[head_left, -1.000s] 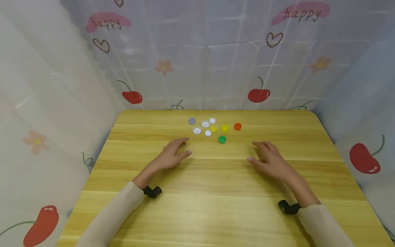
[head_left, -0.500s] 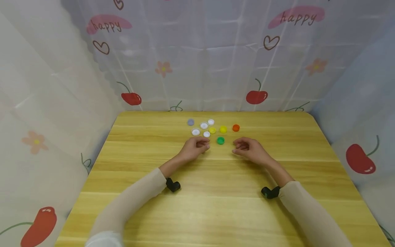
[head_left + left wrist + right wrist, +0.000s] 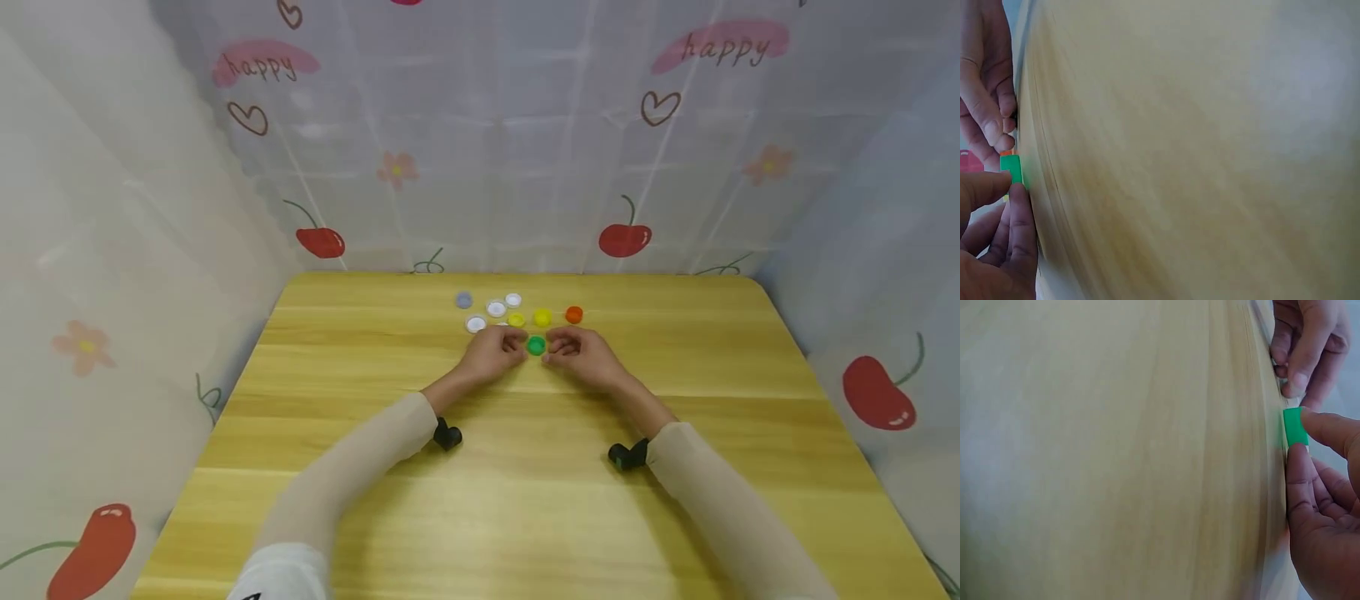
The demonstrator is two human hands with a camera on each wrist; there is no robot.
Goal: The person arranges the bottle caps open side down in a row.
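A small round green bottle cap (image 3: 536, 345) lies on the table between my two hands. My left hand (image 3: 489, 353) is at its left side, thumb and fingers bent loosely. On the other side my right hand (image 3: 587, 358) mirrors it, fingertips beside the cap. From above, neither hand is seen to pinch the cap; contact is hard to tell. In the left wrist view the left hand's fingertips overlap the cap's edge (image 3: 1010, 167), and in the right wrist view the right hand's (image 3: 1296, 428) do. Part of a white cap is hidden behind the left hand.
Behind the hands lie a yellow cap (image 3: 542, 317), a paler yellow cap (image 3: 517, 319), an orange-red cap (image 3: 573, 314), a grey cap (image 3: 464, 299) and several white caps (image 3: 476, 323). The wooden table (image 3: 540, 500) ends at a patterned curtain (image 3: 495, 167).
Both hands have come inward from wide apart, reaching the green cap from left and right, and their fingers have bent more. The caps keep their places on the table.
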